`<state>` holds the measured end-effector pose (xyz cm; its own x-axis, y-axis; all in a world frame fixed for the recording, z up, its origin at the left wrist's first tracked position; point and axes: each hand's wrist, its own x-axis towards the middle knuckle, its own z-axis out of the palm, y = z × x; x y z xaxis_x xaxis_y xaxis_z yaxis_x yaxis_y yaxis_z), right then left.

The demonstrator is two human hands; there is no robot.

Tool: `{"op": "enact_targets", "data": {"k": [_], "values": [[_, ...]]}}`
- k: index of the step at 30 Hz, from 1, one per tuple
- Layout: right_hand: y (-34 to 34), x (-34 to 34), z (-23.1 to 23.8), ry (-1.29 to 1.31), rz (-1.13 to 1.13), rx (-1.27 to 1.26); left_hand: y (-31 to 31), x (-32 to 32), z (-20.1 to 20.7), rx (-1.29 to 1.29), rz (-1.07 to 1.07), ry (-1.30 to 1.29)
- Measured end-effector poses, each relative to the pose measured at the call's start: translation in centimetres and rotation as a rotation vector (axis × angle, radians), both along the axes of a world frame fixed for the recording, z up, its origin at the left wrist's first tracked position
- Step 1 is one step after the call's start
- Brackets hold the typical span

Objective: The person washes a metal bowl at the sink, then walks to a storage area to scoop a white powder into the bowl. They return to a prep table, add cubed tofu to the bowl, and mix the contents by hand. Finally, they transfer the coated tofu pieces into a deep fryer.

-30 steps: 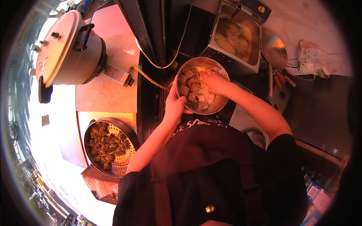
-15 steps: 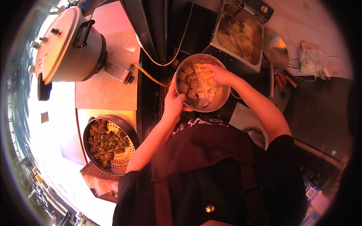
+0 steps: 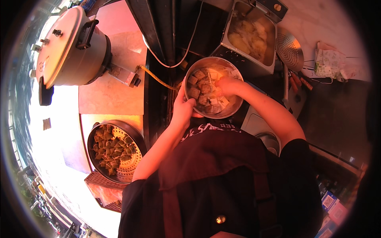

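In front of my chest I hold a round metal bowl [image 3: 239,104] with food cubes in it. My left hand [image 3: 183,106] is closed on the bowl's left rim, thumb on the near side. Dark brownish cubes [image 3: 194,92] lie along the left of the bowl, and pale yellow cubes [image 3: 213,75] fill the far part. Reaching in from the right, my right hand [image 3: 229,86] has its fingers curled down among the cubes; whatever they grip is hidden.
Beyond the bowl, a metal fryer vat [image 3: 274,43] holds pale pieces in bubbling liquid. A perforated skimmer [image 3: 289,45] lies beside it. At left stand a large pressure cooker [image 3: 65,51] and a steamer pan [image 3: 137,135] with leaf-wrapped parcels [image 3: 109,148]. A yellow hose [image 3: 156,77] crosses behind the bowl.
My right hand has moved slightly nearer and deeper into the bowl, and some pale cubes have shifted. My left hand keeps its hold on the rim.
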<state>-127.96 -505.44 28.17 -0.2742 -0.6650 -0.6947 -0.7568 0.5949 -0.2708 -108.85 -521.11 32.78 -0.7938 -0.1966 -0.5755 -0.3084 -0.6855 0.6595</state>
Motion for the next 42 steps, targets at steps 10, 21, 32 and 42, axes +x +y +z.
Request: {"op": "enact_targets", "data": {"k": [10, 21, 32, 42], "values": [[1.6, 1.0, 0.1, 0.333, 0.227, -0.337, 0.0, -0.2, -0.1, -0.016, -0.007, 0.008], [1.9, -0.6, -2.9, -0.049, 0.017, -0.100, 0.4, -0.5, -0.7, -0.024, -0.073, -0.020], [1.6, 0.2, -2.5, -0.158, -0.119, 0.081, 0.4, -1.5, -0.4, -0.011, -0.066, -0.029], [3.4, 1.0, 1.0, 0.016, -0.072, -0.250, 0.1, -2.0, -0.8, -0.087, 0.014, 0.008]]}}
